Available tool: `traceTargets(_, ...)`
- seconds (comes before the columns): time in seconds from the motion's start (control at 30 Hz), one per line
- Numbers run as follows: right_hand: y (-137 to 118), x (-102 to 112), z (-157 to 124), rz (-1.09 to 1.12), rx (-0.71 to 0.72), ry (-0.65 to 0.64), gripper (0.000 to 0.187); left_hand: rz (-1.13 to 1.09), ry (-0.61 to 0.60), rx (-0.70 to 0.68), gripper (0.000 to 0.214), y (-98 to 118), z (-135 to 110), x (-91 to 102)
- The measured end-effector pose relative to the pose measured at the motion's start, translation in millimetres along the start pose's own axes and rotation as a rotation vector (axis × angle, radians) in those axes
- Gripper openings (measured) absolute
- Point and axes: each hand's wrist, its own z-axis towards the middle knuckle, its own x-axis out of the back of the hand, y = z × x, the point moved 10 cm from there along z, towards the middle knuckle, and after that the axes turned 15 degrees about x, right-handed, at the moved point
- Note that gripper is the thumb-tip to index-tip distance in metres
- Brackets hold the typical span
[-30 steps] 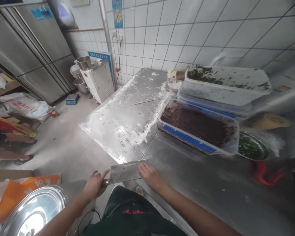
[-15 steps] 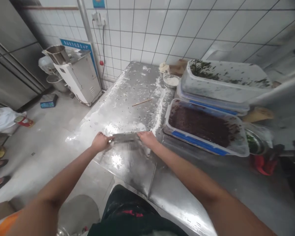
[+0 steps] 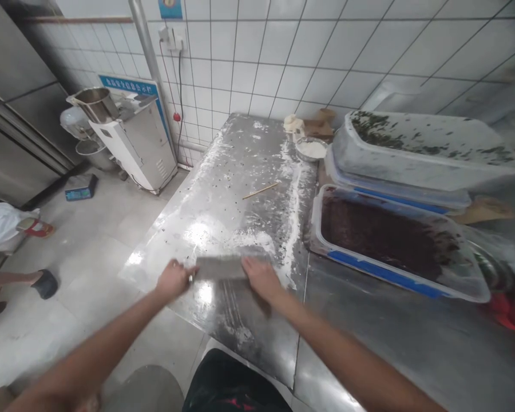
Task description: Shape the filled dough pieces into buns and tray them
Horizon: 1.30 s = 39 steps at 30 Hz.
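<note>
My left hand (image 3: 174, 279) is closed at the left end of a flat, rectangular metal blade (image 3: 221, 268); whether it is a cleaver or a scraper I cannot tell. At the blade's right end, my right hand (image 3: 261, 277) grips it with the fingers over its top edge. The blade is held crosswise, low over the floury metal table (image 3: 278, 337), and is blurred by motion. Just beyond it lies a patch of white flour (image 3: 257, 240). Faint streaks run across the metal on the near side.
A thin stick (image 3: 260, 191) lies farther back. Beside the flour line stand a bowl of flour (image 3: 312, 150) and a tub of dark filling (image 3: 381, 234). Behind that is a tub with green bits (image 3: 420, 166). A white machine (image 3: 133, 143) stands left; another person's foot (image 3: 45, 284) is on the floor.
Both hands have drawn the blade towards my body, leaving the flour patch beyond it. The view has shifted, and another person's foot at the left has moved.
</note>
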Motion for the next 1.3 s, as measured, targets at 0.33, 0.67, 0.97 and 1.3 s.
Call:
traceTargets(0.33, -18, 45, -45, -0.027, 0.059, 0.012, 0.031, -0.074, 0.127, -0.005, 0.041, 28, -67, 30.5)
traceTargets(0.67, -107, -29, -226, -0.006, 0.030, 0.299, 0.045, -0.132, -0.129, -0.006, 0.042, 108, -207, -79.0)
traceTargets(0.97, -76, 4, -23, -0.001, 0.070, 0.020, 0.032, 0.033, -0.009, 0.120, 0.047, -14, -84, -29.7)
traceTargets(1.3, -95, 19, 36, 0.051, -0.068, 0.021, 0.040, 0.035, 0.064, -0.128, 0.034, -88, -43, 19.1)
